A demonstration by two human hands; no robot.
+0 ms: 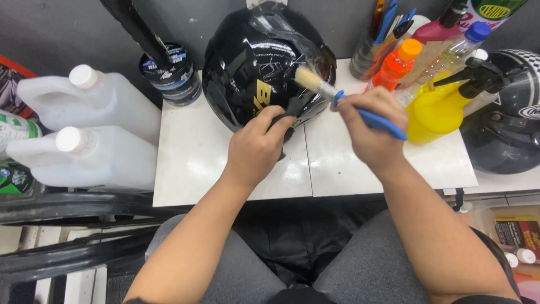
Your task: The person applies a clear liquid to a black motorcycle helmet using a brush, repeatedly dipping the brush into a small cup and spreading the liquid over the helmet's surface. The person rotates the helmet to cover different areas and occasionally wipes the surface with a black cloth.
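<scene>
Centrally, helmet: a glossy black helmet point(253, 62) is stood on the white table point(191, 163).
Left hand: the left hand point(256, 147) is closed on the helmet's lower edge.
Right hand: the right hand point(374, 126) is pinched around a blue-handled brush point(337, 95), bristles laid against the shell.
Beside: a yellow spray bottle point(441, 107) is stood just right.

The left hand point(256, 147) hides the black helmet's point(253, 62) lower edge.

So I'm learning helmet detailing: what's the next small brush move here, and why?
Probably a short stroke of the brush along the black helmet toward the visor edge. The right hand has the bristles right at the shell, and the left hand steadies the helmet on the white table.
</scene>
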